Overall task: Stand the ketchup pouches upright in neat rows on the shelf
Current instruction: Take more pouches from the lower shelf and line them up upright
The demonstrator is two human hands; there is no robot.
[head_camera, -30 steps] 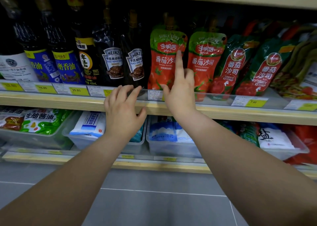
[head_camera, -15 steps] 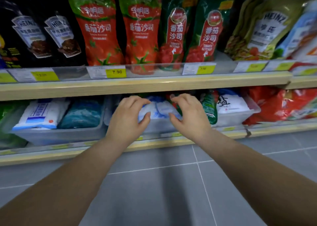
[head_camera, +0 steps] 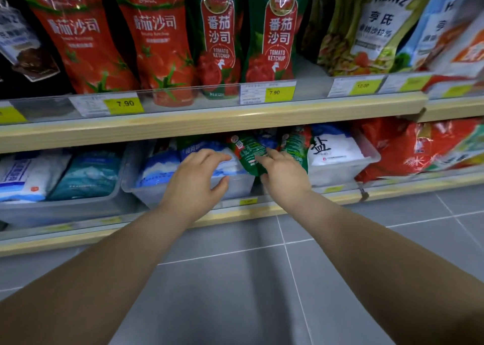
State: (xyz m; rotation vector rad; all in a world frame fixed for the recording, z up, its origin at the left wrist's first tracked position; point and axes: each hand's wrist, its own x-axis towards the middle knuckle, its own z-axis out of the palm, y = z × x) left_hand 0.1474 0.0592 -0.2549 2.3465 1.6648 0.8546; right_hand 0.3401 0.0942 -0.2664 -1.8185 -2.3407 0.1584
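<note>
On the upper shelf point(head_camera: 209, 116) stand two red ketchup pouches point(head_camera: 86, 43) and two green-and-red ketchup pouches point(head_camera: 277, 35), all upright. On the lower shelf a green ketchup pouch point(head_camera: 246, 153) lies tilted between two clear bins, and a second green pouch point(head_camera: 294, 148) leans just right of it. My right hand point(head_camera: 284, 177) is on the first one's lower end, fingers over it and thumb under it. My left hand point(head_camera: 195, 179) hovers with spread fingers over the bin of white salt bags point(head_camera: 162, 166) and holds nothing.
Heinz salad dressing pouches point(head_camera: 372, 27) stand at the upper right, and dark sauce bottles point(head_camera: 23, 46) at the upper left. Below are clear bins point(head_camera: 340, 174) of salt bags and red packets point(head_camera: 419, 150). Yellow price tags line the shelf rail. Grey tiled floor lies underneath.
Both hands dropped from the upper ketchup row to the lower shelf. The right hand has reached the tilted green pouch and closed on its lower end; my view has moved closer and rightward.
</note>
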